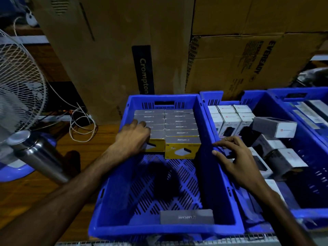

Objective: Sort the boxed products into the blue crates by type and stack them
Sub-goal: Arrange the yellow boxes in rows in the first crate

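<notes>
A blue crate (113, 201) in front of me holds two rows of grey-topped, yellow-fronted Lapcare boxes (181, 134) at its far end. My left hand (133, 137) rests on the left row, fingers spread over the box tops and thumb side against the nearest box. One more Lapcare box (186, 216) lies alone at the near wall. My right hand (236, 157) hovers over the rim between this crate and the middle blue crate (257, 98), fingers relaxed, holding nothing. The middle crate holds white and grey boxes (230, 119), some upright at the back, others loose.
A third blue crate (301, 93) with flat boxes stands at the far right. Large cardboard cartons (115, 50) rise behind the crates. At left are a white fan (19, 82), a steel bottle (35, 153) and loose cables (81, 125) on the wooden surface.
</notes>
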Available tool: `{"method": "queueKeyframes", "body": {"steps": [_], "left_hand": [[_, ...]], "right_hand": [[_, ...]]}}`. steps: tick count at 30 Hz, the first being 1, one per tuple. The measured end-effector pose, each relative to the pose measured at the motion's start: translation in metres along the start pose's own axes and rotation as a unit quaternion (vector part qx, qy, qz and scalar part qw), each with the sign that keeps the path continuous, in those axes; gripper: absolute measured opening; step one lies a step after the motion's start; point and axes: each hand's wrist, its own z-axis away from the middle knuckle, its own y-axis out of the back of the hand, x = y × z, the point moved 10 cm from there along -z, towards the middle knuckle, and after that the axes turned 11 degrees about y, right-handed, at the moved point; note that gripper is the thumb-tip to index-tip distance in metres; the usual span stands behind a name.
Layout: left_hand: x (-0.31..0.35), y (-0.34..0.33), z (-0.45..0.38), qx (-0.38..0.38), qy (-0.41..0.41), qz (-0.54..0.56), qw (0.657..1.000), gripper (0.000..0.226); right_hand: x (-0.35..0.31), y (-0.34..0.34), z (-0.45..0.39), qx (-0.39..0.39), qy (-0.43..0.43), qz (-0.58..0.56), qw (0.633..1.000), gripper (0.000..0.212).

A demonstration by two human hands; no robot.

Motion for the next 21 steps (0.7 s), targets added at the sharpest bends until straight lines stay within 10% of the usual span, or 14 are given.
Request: {"method": "queueKeyframes", "body": {"steps": [21], "left_hand": [[0.036,-0.033,-0.013,-0.044,0.033,0.006,0.998,0.050]], "right_hand": [[-0.002,0.001,0.002,0.018,0.002,0.006,1.000,0.018]]}}
